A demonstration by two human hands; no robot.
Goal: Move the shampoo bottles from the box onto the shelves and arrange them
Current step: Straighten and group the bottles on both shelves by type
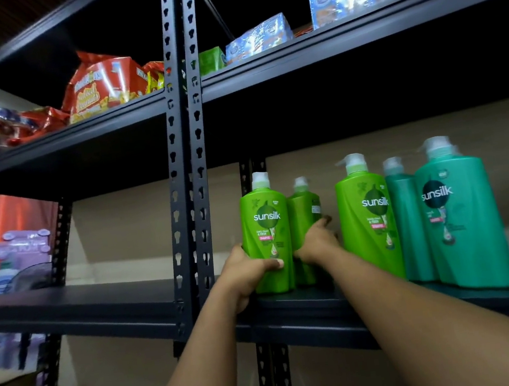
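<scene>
Several Sunsilk shampoo bottles stand on a dark metal shelf (pixel 324 304). My left hand (pixel 245 272) grips the base of a bright green bottle (pixel 265 223) at the shelf's left end, thumb across its front. Behind it stands a second green bottle (pixel 303 206), and my right hand (pixel 315 243) holds that one low on its right side. To the right, apart from my hands, stand another bright green bottle (pixel 367 220), a teal bottle (pixel 409 225) and a larger teal bottle (pixel 461 218) at the front. The box is out of view.
The upper shelf (pixel 340 44) carries blue packets, a green packet and red snack bags (pixel 102 83). Two perforated black uprights (pixel 186 169) stand just left of my left hand. The left bay's shelf (pixel 83 300) is bare near the uprights, with purple and white packages (pixel 20 250) behind it.
</scene>
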